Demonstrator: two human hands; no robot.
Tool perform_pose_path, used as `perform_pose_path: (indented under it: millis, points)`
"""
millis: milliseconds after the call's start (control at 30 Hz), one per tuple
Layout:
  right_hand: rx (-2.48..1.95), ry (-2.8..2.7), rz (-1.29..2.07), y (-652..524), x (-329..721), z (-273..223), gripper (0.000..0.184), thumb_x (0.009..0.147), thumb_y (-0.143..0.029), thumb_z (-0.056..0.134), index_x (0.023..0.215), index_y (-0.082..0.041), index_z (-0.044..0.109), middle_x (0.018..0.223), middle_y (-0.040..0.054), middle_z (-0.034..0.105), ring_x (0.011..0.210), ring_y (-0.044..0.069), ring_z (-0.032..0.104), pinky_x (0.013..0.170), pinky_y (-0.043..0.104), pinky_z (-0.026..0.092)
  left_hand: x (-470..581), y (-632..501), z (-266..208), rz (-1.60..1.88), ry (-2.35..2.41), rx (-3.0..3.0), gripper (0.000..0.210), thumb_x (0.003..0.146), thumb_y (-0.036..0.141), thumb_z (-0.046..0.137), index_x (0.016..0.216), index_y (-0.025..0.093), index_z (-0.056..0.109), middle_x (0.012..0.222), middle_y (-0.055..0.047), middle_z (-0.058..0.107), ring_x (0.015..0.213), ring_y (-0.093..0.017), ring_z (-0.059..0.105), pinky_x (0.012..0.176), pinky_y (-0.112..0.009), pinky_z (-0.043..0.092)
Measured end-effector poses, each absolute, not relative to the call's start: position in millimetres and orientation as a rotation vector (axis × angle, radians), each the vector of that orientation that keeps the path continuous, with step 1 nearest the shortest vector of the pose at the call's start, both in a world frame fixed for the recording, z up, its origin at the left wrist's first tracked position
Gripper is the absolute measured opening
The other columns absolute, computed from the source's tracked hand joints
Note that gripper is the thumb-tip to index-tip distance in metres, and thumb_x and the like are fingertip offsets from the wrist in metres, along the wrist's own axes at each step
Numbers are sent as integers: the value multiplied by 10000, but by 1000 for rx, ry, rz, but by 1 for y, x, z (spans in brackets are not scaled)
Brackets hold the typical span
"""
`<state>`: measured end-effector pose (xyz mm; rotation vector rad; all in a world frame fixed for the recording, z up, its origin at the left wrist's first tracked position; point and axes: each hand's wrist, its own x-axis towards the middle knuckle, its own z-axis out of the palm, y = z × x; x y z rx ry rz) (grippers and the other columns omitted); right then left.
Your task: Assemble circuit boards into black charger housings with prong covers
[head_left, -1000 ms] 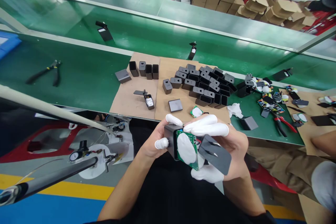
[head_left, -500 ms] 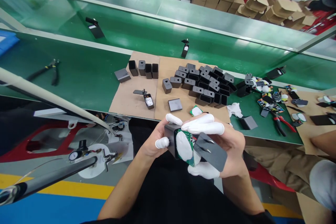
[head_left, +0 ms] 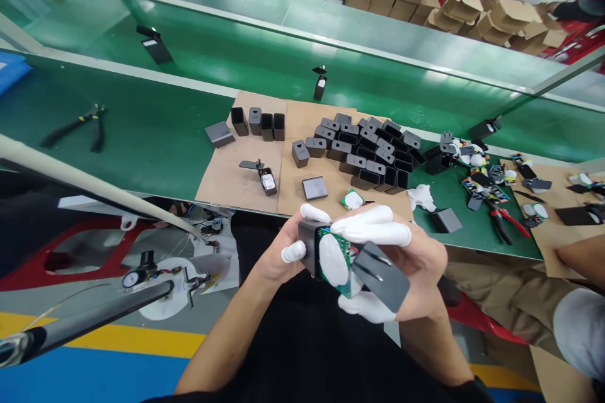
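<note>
My left hand (head_left: 278,258), with white finger cots, grips a black charger housing (head_left: 309,247) from its left side. White-cotted fingers of my right hand (head_left: 416,264) are closed round a green circuit board (head_left: 347,283) bearing a white pad (head_left: 333,259). The board's left end sits in the housing mouth; the rest sticks out. A black plug cover (head_left: 382,277) with two metal prongs hangs at an angle beside the board, in front of my right palm. Just beyond my hands, another board with a white pad (head_left: 352,199) lies on the cardboard (head_left: 293,186).
Several black housings (head_left: 368,145) stand grouped on the cardboard. Farther left is a part-filled charger (head_left: 267,181). Cutters (head_left: 89,126) lie far left; red-handled pliers (head_left: 503,220) and loose boards lie right. Chargers (head_left: 320,85) stand on the green belt (head_left: 246,63). A co-worker's arm (head_left: 583,258) is at right.
The chargers on the green belt have shifted left. My hands still hold the housing and board, which have turned slightly and moved a little to the right.
</note>
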<state>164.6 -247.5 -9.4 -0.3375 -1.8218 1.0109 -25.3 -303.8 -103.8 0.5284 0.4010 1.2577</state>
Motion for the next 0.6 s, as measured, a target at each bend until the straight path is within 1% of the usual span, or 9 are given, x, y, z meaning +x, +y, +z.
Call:
perform_pose_path:
  millis: [100,233,300,367,433,533,600]
  points:
    - [-384,-1785,1009,-247,168,-6,761,669,-286,1034,1383,-206,783,1172,130,857,993,368,826,817,517,705,-24,-304,-109,1256,384,516,586,804,598,945,1213,266,690,1150,-59,762,656,-131,700,532,-217,540]
    - [-388,-1768,1017,-247,170,-7,687,733,-336,981,1384,-246,782,1185,108,855,1002,353,817,863,527,692,-24,-306,-114,1249,368,523,580,830,598,926,1246,284,673,1198,-64,753,665,-136,707,536,-229,546]
    - [-376,-1765,1013,-247,169,-8,671,756,-341,963,1394,-246,779,1169,101,855,1036,356,813,870,525,689,-25,-307,-115,1235,361,532,599,834,609,920,1270,285,666,1192,-60,752,639,-132,701,539,-244,557]
    - [-378,-1774,1020,-247,169,-9,674,767,-334,958,1409,-235,777,1182,106,853,1076,363,813,854,516,689,-24,-307,-114,1244,359,533,609,819,597,939,1259,273,671,1159,-47,751,654,-135,712,570,-251,573]
    - [-372,-1786,1035,-247,168,-9,723,733,-332,1000,1412,-225,777,1202,121,855,1094,377,815,822,512,688,-24,-306,-112,1261,351,521,599,795,571,967,1225,264,683,1124,-26,746,694,-138,731,601,-241,579]
    - [-351,-1789,1057,-247,167,-7,861,619,-355,1094,1408,-220,777,1224,144,857,1062,395,825,768,507,687,-23,-305,-108,1261,333,507,589,782,545,986,1209,268,689,1094,-3,742,711,-132,738,604,-218,569]
    - [-346,-1800,1060,-246,167,-7,885,605,-376,1109,1411,-231,774,1217,142,861,1045,397,829,762,508,692,-23,-305,-107,1258,328,512,586,792,539,981,1218,267,685,1073,0,741,702,-130,737,601,-213,567]
